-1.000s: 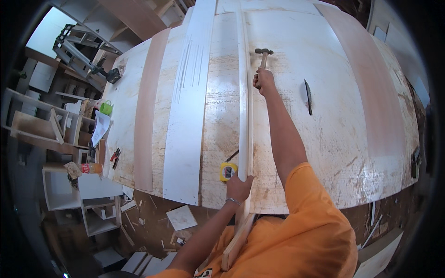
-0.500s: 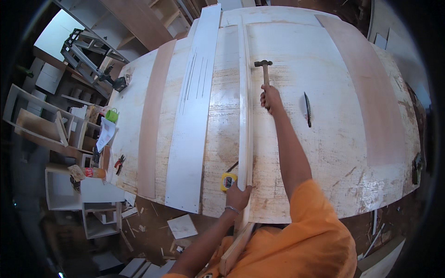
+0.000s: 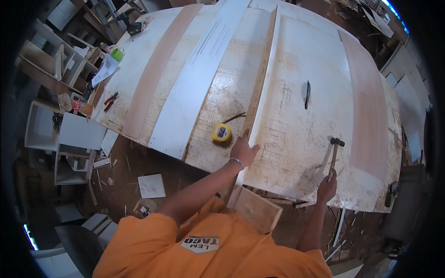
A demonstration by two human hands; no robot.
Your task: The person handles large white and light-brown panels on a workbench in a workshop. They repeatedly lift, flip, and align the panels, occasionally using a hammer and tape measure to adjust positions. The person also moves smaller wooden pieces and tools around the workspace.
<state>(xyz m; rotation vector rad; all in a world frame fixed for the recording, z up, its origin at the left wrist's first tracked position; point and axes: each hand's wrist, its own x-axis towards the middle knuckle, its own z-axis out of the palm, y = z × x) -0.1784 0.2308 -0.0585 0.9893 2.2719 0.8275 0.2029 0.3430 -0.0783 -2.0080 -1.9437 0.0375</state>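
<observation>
My left hand [image 3: 244, 152] is wrapped around the near part of a long, narrow wooden strip [image 3: 265, 88] with a white side, which stretches away across the worktable [image 3: 296, 153]. At the strip's near end, a short bare wood board [image 3: 258, 211] sticks out over the table's front edge, against my orange shirt. To the right, my right hand [image 3: 327, 187] grips a hammer [image 3: 333, 157] by its wooden handle, with the dark head pointing up and away from the strip. A yellow tape measure [image 3: 222, 132] rests just left of my left hand, beside a thin dark object [image 3: 235, 117].
A saw blade [image 3: 307, 95] protrudes from the tabletop between strip and hammer. A white board [image 3: 199, 69] and brown panels [image 3: 160, 74] lie lengthwise. Red-handled pliers [image 3: 111, 101], a green cup [image 3: 117, 54] and a cordless drill [image 3: 132, 24] sit at the left. Offcuts [image 3: 151, 186] litter the floor.
My right hand has brought the hammer from the strip's far part back to the near right. The strip has turned to show its bare wood side. The view has shifted too.
</observation>
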